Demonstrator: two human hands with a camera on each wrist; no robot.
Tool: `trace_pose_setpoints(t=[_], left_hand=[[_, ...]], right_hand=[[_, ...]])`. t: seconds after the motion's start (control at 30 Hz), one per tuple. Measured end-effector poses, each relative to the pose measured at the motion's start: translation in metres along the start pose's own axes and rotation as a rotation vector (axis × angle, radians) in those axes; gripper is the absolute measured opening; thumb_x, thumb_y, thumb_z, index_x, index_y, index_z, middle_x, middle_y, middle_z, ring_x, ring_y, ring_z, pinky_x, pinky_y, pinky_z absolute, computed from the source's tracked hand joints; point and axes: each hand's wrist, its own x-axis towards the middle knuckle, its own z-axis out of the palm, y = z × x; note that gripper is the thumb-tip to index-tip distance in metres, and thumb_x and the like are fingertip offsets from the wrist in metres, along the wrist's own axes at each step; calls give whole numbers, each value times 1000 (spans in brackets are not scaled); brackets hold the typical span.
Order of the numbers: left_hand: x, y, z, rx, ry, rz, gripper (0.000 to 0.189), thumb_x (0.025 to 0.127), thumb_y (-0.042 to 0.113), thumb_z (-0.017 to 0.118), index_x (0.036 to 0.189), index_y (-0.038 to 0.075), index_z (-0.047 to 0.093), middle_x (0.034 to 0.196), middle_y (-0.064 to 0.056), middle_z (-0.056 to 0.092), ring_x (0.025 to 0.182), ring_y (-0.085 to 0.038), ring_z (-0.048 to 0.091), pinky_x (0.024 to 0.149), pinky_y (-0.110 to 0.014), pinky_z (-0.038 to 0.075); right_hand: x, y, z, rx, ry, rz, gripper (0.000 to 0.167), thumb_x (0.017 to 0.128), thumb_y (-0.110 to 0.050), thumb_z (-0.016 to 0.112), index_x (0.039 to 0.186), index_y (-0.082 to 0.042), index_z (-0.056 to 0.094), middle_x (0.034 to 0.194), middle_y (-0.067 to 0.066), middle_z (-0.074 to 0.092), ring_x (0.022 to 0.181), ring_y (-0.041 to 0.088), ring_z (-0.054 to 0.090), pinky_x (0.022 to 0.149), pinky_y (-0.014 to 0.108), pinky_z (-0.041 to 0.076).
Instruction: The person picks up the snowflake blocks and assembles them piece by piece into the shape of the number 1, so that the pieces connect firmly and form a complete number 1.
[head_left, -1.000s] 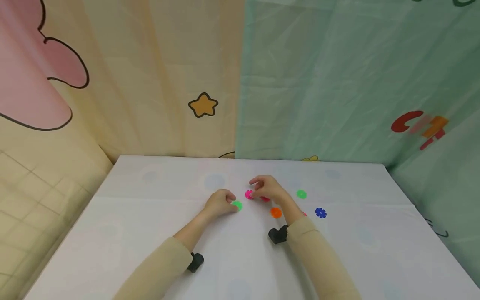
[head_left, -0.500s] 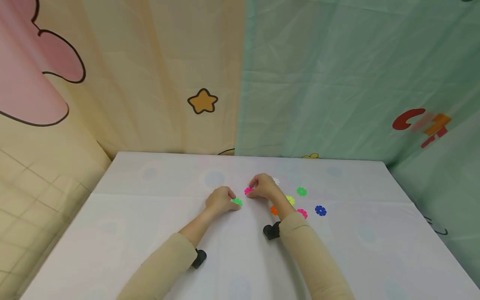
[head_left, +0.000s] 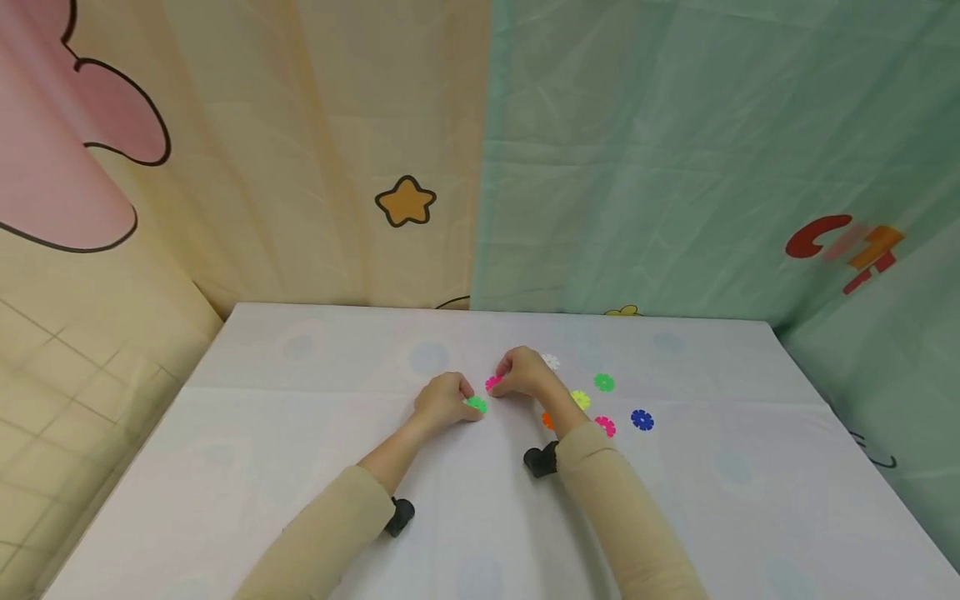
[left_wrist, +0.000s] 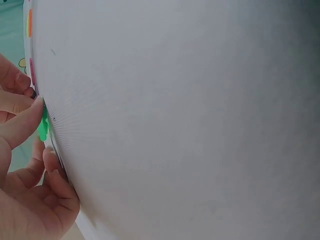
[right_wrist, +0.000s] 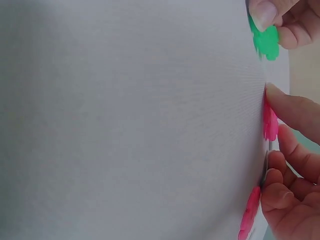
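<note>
My left hand (head_left: 442,402) pinches a bright green notched, flower-shaped plastic disc (head_left: 477,404) between thumb and fingers, low over the white table. Just to its right, my right hand (head_left: 527,372) grips a similar pink disc (head_left: 492,383) by its edge. A narrow gap separates the two discs. In the right wrist view, the pink disc (right_wrist: 270,122) stands tilted at the thumb, and the green disc (right_wrist: 267,42) shows at the other hand's fingertips. The left wrist view shows the green disc (left_wrist: 43,127) nearly edge-on. Fingers cover parts of both.
Right of the hands lie more discs: white (head_left: 551,362), yellow (head_left: 581,400), green (head_left: 603,382), pink (head_left: 605,427), blue (head_left: 642,420) and orange (head_left: 548,421), the last partly behind the right forearm. A printed curtain (head_left: 637,167) hangs behind the table (head_left: 300,467).
My right fingers have come together on the pink disc and drawn it slightly left, towards the green one. The white and yellow discs have come into sight. My left hand has barely moved.
</note>
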Motion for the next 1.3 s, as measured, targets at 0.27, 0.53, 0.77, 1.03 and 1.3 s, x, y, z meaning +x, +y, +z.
trace_pose_setpoints(t=[0.27, 0.53, 0.77, 1.03, 1.3], left_hand=[[-1, 0, 1, 8, 20, 60, 29, 67, 14, 83, 82, 7, 59, 69, 1, 50, 63, -13, 46, 54, -26, 34], [1, -1, 2, 12, 19, 84, 29, 66, 12, 83, 82, 9, 58, 66, 2, 51, 60, -12, 47, 52, -25, 34], [2, -2, 2, -86, 0, 113, 26, 67, 5, 81, 84, 5, 61, 70, -1, 58, 66, -14, 52, 60, -27, 41], [-4, -1, -1, -184, -60, 108, 13, 70, 3, 79, 76, 2, 67, 63, 0, 58, 60, -11, 52, 55, -23, 43], [-14, 4, -8, -228, -102, 128, 12, 73, 7, 78, 81, 3, 69, 69, 1, 61, 64, -12, 55, 58, -24, 46]], right_hand=[[0, 1, 3, 93, 5, -44, 25, 66, -5, 82, 79, -4, 60, 71, 3, 53, 67, 16, 48, 58, 24, 40], [-7, 5, 2, 327, -38, 10, 21, 74, -6, 78, 88, -2, 62, 68, 5, 56, 59, 15, 51, 56, 23, 45], [-18, 10, -3, 456, -95, 11, 23, 77, -8, 75, 95, 0, 63, 61, 3, 58, 57, 14, 56, 59, 24, 47], [-34, 14, -14, 576, -141, -6, 28, 81, -6, 71, 105, 3, 59, 65, 4, 62, 64, 19, 61, 70, 29, 54], [-53, 9, -24, 606, -185, -46, 27, 83, -4, 67, 107, 5, 59, 66, 3, 61, 65, 19, 59, 69, 29, 53]])
